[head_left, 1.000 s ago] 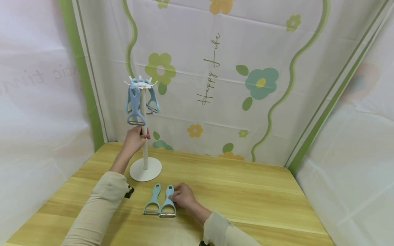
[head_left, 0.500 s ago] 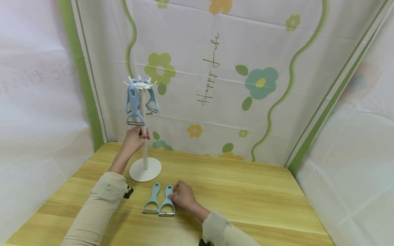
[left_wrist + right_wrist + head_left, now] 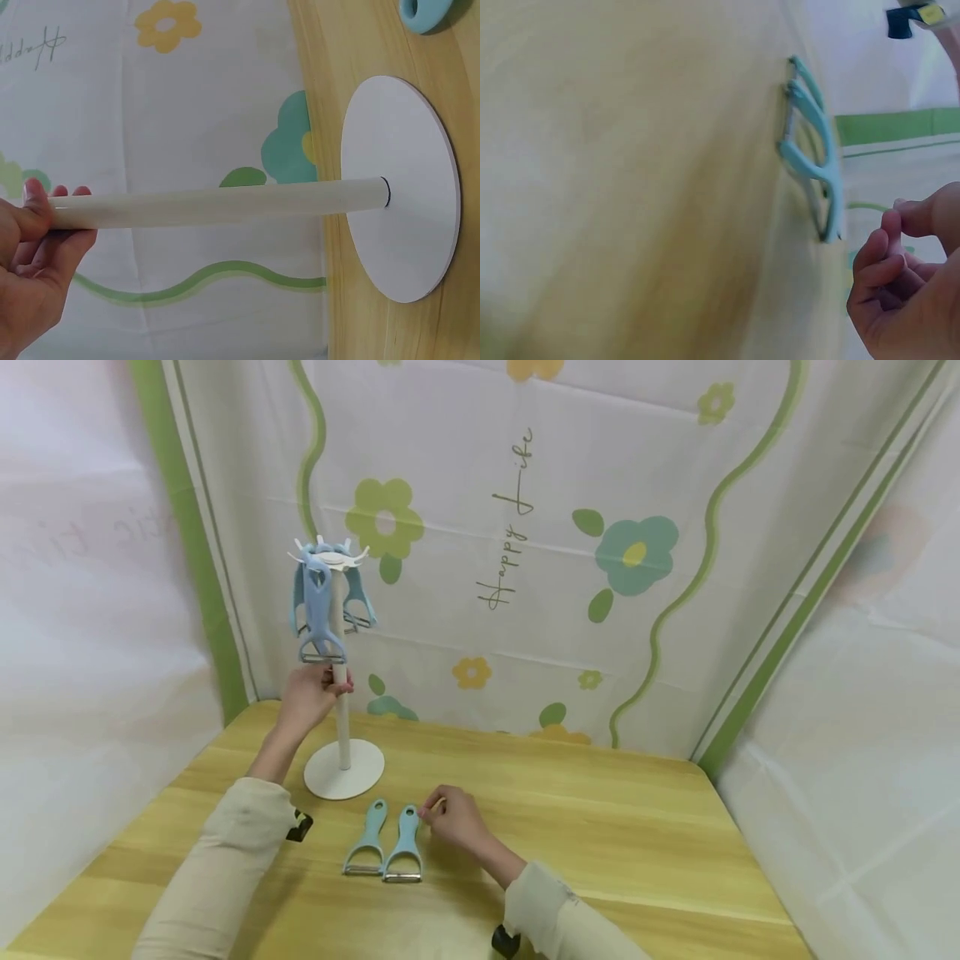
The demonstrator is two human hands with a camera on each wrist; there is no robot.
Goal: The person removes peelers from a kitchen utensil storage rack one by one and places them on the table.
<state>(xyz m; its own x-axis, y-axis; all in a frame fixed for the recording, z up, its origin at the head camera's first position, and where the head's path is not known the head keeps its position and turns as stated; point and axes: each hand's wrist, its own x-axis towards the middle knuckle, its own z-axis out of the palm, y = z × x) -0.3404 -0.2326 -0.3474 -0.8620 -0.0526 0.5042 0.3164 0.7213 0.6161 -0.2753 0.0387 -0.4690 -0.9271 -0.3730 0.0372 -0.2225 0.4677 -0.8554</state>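
Observation:
My left hand [image 3: 307,695] grips the white pole [image 3: 225,204] of an upright stand, just below the peelers [image 3: 318,614] that hang from its hooked top. The stand's round white base [image 3: 344,770] rests on the table. Two light-blue Y-shaped peelers lie side by side in front of it: the left peeler [image 3: 367,841] and the right peeler [image 3: 406,843], blades toward me. My right hand [image 3: 457,818] is beside the right peeler's handle end. In the right wrist view its fingers are curled, thumb and forefinger tips together, with a gap to the peeler.
A wooden table [image 3: 600,843] carries everything. Behind it hangs a white cloth [image 3: 525,677] with printed flowers and green lines. More white cloth [image 3: 862,760] hangs on both sides. Some stand hooks [image 3: 360,553] on the right carry nothing.
My right hand has come off the right peeler's handle and moved slightly away from me. My left hand stays on the pole. The whole head view has shifted a little.

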